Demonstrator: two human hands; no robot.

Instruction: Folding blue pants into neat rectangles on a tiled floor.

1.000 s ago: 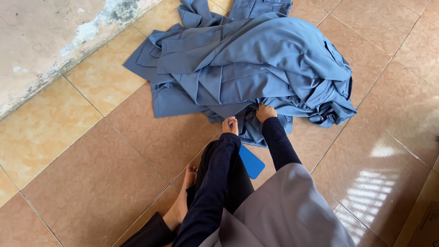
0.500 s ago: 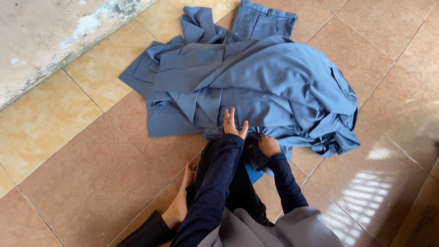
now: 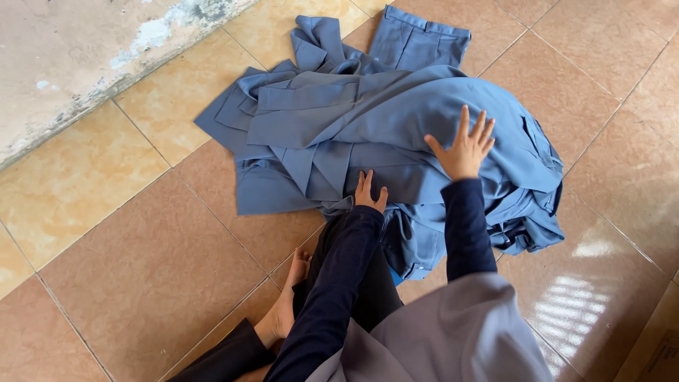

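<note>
Right now your left hand (image 3: 370, 192) lies flat, fingers together, on the near edge of the heap of blue garments (image 3: 396, 134), just above your dark-sleeved knee. Your right hand (image 3: 463, 145) is spread wide, fingers splayed, palm down on the rounded top of the heap, further out than the left; neither hand pinches any cloth. The heap sits on the tan floor tiles (image 3: 141, 283) ahead of you, with a pair of blue trousers (image 3: 419, 41) sticking out flat at its far side. Your bare foot (image 3: 286, 304) rests on the tiles close to your body. A worn concrete strip (image 3: 78, 56) runs along the upper left.
</note>
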